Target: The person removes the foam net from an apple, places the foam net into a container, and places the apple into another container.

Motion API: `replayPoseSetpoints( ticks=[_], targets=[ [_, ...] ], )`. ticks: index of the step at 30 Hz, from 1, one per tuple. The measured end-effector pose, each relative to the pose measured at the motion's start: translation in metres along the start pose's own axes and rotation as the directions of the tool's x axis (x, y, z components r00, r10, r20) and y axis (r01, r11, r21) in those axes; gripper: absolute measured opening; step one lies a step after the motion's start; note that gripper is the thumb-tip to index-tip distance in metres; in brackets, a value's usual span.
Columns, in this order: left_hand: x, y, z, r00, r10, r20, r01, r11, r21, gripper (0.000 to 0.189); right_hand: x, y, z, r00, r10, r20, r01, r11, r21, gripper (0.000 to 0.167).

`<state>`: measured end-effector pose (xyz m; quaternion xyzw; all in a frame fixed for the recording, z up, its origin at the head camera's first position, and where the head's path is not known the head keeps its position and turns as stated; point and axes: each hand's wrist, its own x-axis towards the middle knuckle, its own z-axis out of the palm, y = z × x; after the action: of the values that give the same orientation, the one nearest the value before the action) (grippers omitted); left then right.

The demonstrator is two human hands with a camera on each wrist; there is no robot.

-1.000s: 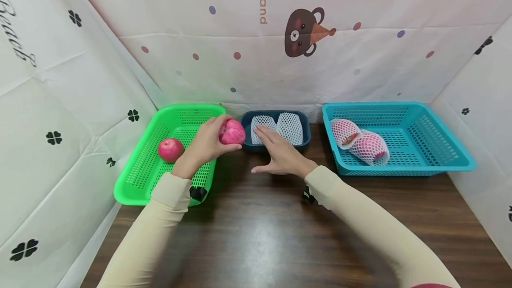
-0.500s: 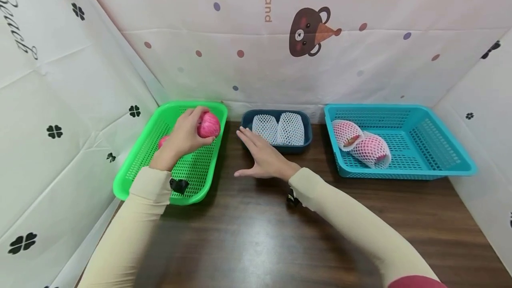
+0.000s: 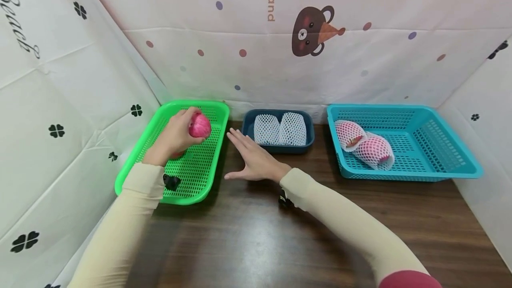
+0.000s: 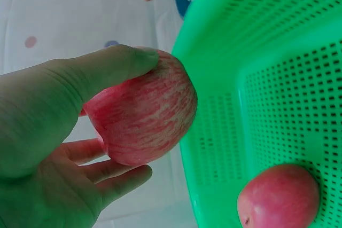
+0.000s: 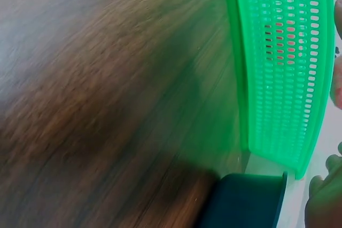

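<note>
Over the green basket [image 3: 196, 177], my left hand [image 3: 173, 133] grips a red-pink apple [image 3: 201, 126]. The left wrist view shows the thumb across the top of this apple [image 4: 144, 118] and fingers beneath it. A second apple [image 4: 280, 197] lies on the basket floor, mostly hidden behind my left hand in the head view. My right hand [image 3: 256, 160] is held with fingers extended and thumb apart, holding nothing, between the green basket and a navy tray [image 3: 278, 149]. Two white foam net sleeves [image 3: 266, 130] lie in that tray.
On the right stands a blue basket [image 3: 404, 174]; two apples in pink-and-white foam nets [image 3: 374, 151] lie at its left end. All three containers sit on a dark wooden table [image 3: 256, 234], against a printed cloth backdrop [image 3: 200, 70].
My left hand has carried the apple leftward from beside the navy tray to over the green basket. My right hand has moved left, away from the foam sleeves.
</note>
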<state>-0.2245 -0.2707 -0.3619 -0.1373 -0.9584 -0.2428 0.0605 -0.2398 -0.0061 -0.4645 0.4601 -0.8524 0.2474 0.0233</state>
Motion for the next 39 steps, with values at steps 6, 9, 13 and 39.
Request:
replayPoseSetpoints(
  ticks=[6,9,13,39],
  targets=[
    [0.003,-0.01,0.001,0.999,-0.024,0.029,0.023,0.999,0.045,0.071,0.008,-0.005,0.005,1.0,0.004,0.025,-0.004,1.0,0.023,0.121],
    [0.004,-0.013,0.003,0.998,-0.03,0.05,0.026,0.997,0.076,0.072,0.012,-0.009,0.007,0.999,0.009,0.041,-0.01,0.999,0.034,0.121],
    [0.007,-0.017,0.007,0.996,-0.043,0.079,0.035,0.995,0.094,0.074,0.016,-0.013,0.008,0.999,0.014,0.044,-0.016,0.999,0.047,0.121],
    [0.012,-0.041,0.022,0.975,-0.043,0.22,-0.001,0.981,0.196,0.062,0.027,-0.028,0.026,0.99,0.079,0.115,-0.081,0.997,0.019,0.112]
  ],
)
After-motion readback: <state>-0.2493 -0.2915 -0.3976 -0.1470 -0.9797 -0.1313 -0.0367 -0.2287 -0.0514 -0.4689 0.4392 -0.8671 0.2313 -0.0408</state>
